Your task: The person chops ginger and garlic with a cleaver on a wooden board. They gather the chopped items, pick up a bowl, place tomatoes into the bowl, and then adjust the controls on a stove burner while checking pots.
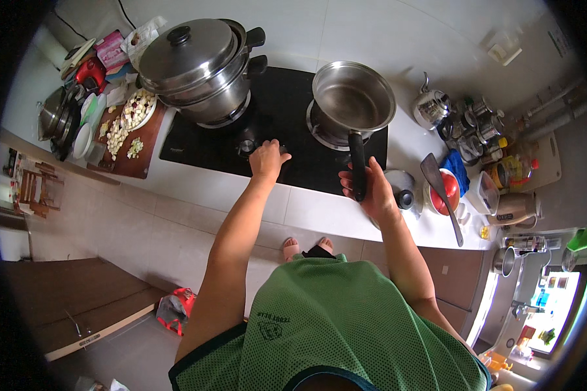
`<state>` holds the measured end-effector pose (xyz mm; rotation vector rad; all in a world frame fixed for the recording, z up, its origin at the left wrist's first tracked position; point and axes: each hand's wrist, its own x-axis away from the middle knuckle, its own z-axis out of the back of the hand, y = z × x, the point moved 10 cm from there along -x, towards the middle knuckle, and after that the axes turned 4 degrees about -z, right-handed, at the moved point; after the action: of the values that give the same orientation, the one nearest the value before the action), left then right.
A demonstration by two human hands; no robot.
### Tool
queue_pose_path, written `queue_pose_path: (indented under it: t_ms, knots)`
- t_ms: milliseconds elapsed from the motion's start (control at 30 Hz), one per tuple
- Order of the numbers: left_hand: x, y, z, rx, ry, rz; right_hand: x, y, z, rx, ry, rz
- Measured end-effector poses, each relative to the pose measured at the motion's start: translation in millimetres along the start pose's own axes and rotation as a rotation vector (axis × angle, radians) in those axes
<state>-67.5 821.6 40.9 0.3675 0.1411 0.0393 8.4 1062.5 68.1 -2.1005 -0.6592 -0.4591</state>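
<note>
My left hand [268, 159] is at the front of the black gas hob [279, 102], its fingers on or over a control knob that they mostly cover. Another knob [247, 145] shows just left of it. A steel saucepan [353, 97] sits on the right burner, a little liquid or sheen on its bottom. My right hand [374, 190] is around the underside of its black handle [357, 166], fingers partly spread; how firmly it grips is unclear. On the left burner stands a lidded, stacked steel steamer pot [195, 63].
Left of the hob, a wooden cutting board [149, 151] holds diced food and a filled bowl [151, 117]. To the right are a kettle [430, 107], a glass lid [401, 183], a bowl of tomatoes [426, 195] with a spatula [438, 183] across it, and several jars.
</note>
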Motion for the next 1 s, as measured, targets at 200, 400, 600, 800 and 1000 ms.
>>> queue_pose_path:
  t_ms: [200,400,600,800,1000]
  knots:
    - [2,0,0,-0.017,0.004,-0.004,-15,12,0,-0.071,-0.009,-0.089]
    - [3,3,4,-0.028,0.002,0.006,-17,15,-2,-0.111,0.004,-0.106]
    - [7,0,4,0.022,0.039,0.012,-16,17,-1,-0.12,-0.015,-0.131]
    - [11,-7,2,0.084,0.098,0.062,-13,19,2,-0.058,0.032,-0.131]
    - [15,-12,1,0.145,0.108,0.079,-12,46,19,-0.432,-0.022,-0.161]
